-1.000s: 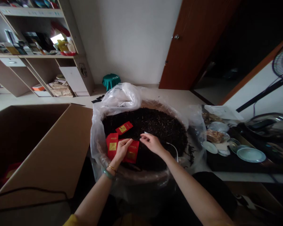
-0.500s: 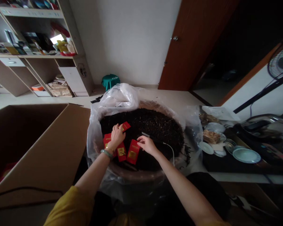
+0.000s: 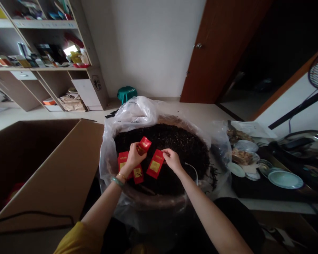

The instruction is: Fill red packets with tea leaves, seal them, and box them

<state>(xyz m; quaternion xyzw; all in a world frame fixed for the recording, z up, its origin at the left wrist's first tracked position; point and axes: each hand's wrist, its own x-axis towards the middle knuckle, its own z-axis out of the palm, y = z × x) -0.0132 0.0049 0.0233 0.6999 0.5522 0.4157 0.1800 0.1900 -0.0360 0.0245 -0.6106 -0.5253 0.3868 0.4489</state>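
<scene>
A wide tub lined with a clear plastic bag point(image 3: 145, 112) holds dark, loose, leaf-like material point(image 3: 180, 141). My left hand point(image 3: 134, 155) is closed around a small red packet point(image 3: 145, 143), tilted up. Between the fingertips of my right hand point(image 3: 171, 159) is the upper corner of another red packet point(image 3: 155, 164) with a gold panel. Two more red packets lie under and beside my left wrist: one at the left point(image 3: 122, 158) and one nearer me point(image 3: 138, 174). A white cable point(image 3: 193, 170) runs over the dark material on the right.
An open cardboard box point(image 3: 66, 169) stands at the left. To the right, a low table carries a pale bowl point(image 3: 285, 177), several dishes and a glass lid. Shelves point(image 3: 47, 67), a green-covered bin point(image 3: 126, 94) and a brown door point(image 3: 214, 53) stand behind.
My right hand has raised its red packet slightly, up and to the right. The packet in my left hand has tipped more upright. The whole view has shifted a little.
</scene>
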